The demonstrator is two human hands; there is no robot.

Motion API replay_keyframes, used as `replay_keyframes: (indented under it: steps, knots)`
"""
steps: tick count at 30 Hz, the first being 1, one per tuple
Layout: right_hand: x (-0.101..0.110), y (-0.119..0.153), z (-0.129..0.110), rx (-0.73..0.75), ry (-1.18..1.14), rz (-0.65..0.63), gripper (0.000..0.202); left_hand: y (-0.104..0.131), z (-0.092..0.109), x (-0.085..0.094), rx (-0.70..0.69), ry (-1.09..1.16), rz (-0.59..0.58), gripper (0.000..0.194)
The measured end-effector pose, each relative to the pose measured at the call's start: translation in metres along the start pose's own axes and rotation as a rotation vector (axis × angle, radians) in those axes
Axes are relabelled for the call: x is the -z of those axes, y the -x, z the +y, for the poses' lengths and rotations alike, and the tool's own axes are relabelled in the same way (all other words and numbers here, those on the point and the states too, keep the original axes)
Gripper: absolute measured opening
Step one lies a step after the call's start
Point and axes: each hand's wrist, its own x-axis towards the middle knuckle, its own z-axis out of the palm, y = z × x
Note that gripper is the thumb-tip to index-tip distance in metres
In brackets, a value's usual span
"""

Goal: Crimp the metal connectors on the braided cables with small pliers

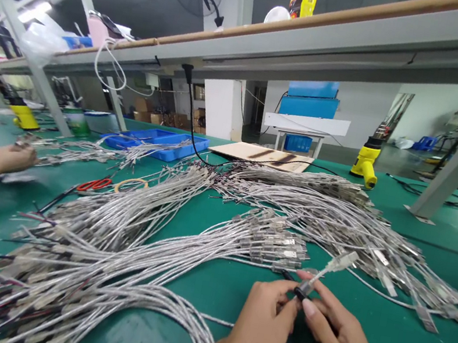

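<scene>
Between my two hands is a grey-white USB cable (317, 277), its see-through plug (341, 261) pointing up and to the right. My left hand (264, 319) pinches the cable just below the plug, where a small black piece (302, 292) sits around or against it. My right hand (337, 328) has thumb and fingers closed on the same spot from the other side. What the black piece is, I cannot make out. Just beyond my hands lies a bundle of similar cables (216, 243), plugs to the right. A larger heap of them (336, 214) spreads behind.
More cables (57, 289) with bare wire ends pile up at left. Red-handled scissors (94, 184) and a tape ring (131, 184) lie beyond. A blue tray (170, 152), a wooden board (258, 154) and a yellow tool (366, 163) stand farther back. A co-worker's hand (10, 156) is at left.
</scene>
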Motion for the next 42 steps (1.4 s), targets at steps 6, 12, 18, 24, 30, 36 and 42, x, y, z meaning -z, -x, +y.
replay_keyframes:
  steps: [6,12,18,24,30,36,42]
  knots:
    - [-0.002,-0.001,-0.004,-0.002,0.031,0.024,0.044,0.002,0.004,-0.001,-0.045,-0.041,0.051,0.026]
    - [0.005,-0.005,-0.01,0.024,0.079,0.213,0.04,0.007,0.008,0.001,-0.122,-0.292,0.138,0.024]
    - [-0.004,-0.001,-0.001,-0.035,-0.069,0.081,0.039,0.004,0.009,0.003,-0.162,-0.268,0.12,0.032]
    - [-0.002,-0.005,0.001,0.0,0.066,0.107,0.04,0.004,0.011,0.001,-0.154,-0.165,0.024,0.033]
    - [0.004,-0.007,-0.005,0.002,0.074,0.182,0.041,0.003,0.007,-0.001,-0.087,-0.118,0.002,0.031]
    - [-0.004,-0.003,-0.003,0.005,-0.053,0.038,0.044,-0.003,-0.002,0.001,-0.016,0.127,-0.038,0.036]
    - [0.005,-0.008,-0.004,0.033,0.102,0.172,0.038,0.0,0.004,0.0,0.005,0.128,-0.136,0.04]
